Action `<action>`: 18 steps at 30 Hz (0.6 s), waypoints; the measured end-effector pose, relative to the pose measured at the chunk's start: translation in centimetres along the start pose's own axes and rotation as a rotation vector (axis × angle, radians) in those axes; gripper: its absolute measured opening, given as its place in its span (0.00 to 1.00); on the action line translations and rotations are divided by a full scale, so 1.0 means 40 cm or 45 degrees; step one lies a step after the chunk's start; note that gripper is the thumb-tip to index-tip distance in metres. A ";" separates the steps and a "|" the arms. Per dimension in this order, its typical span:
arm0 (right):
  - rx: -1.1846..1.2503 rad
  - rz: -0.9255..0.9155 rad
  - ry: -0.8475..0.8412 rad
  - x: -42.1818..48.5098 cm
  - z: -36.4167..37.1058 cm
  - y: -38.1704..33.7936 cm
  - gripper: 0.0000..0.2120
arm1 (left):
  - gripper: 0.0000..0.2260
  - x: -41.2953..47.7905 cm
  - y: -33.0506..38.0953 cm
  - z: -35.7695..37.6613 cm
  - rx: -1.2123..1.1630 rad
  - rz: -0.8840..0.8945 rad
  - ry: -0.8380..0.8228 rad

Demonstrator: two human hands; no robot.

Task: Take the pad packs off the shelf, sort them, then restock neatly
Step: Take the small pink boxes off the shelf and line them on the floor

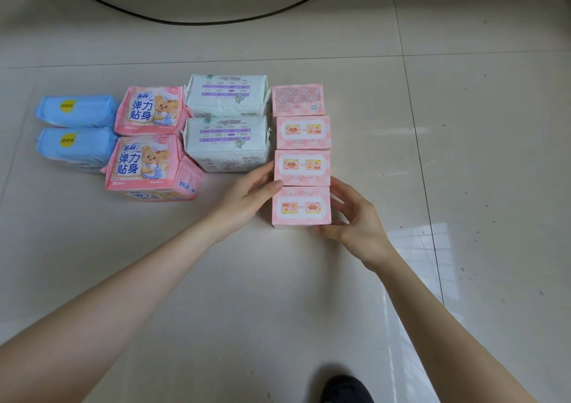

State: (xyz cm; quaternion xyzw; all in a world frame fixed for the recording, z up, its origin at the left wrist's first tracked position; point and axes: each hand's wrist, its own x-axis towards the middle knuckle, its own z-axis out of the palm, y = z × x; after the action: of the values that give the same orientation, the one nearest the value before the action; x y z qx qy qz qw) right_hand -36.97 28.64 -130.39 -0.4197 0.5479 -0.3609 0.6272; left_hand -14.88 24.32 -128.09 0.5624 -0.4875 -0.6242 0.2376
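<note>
All the pad packs are down on the tiled floor [463, 161], laid out by kind in four columns: two blue packs [77, 110] at the far left, then two pink bear packs [151, 110], two white packs [227, 95], and a row of four pink boxes [301, 132] on the right. The person's right hand [358, 220] clasps the nearest pink box [301, 206], fingers curled against its right side and thumb at its front corner. The left hand [247, 194] is flat-fingered, pressing the left edge of the third pink box [302, 167] where the two boxes meet. From where I stand this looks like squaring up the row. The boxes look like light, stiff card with crisp corners, so I'd take them by opposite sides, as here. The film-wrapped packs look soft and squashy, probably a bit slick, and better grasped across the body than by the crimped ends. No shelf is in view. The farthest pink box shows a different printed face whose small print I cannot read, and the white packs' lettering is too small too. The front bear pack hides part of the nearer blue one, a dark shoe [346, 388] is cut off at the bottom, and a black cable [185, 20] runs out of sight.
</note>
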 end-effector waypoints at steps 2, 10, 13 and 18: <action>-0.014 0.010 0.000 -0.001 0.001 -0.006 0.37 | 0.21 -0.003 -0.002 -0.002 0.046 0.021 -0.005; -0.444 0.131 0.039 -0.035 -0.004 -0.093 0.42 | 0.25 -0.060 0.016 -0.022 0.297 -0.071 0.010; -0.642 0.107 0.040 -0.071 -0.003 -0.149 0.42 | 0.33 -0.105 0.048 -0.032 0.474 -0.167 0.018; -1.035 0.032 -0.006 -0.139 0.011 -0.281 0.41 | 0.35 -0.207 0.151 -0.038 0.745 -0.169 0.051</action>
State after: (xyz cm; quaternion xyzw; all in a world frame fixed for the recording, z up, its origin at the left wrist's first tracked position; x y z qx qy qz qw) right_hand -37.24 29.42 -117.86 -0.6276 0.6495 -0.1064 0.4158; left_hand -12.88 28.31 -118.73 0.6499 -0.6039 -0.4602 0.0337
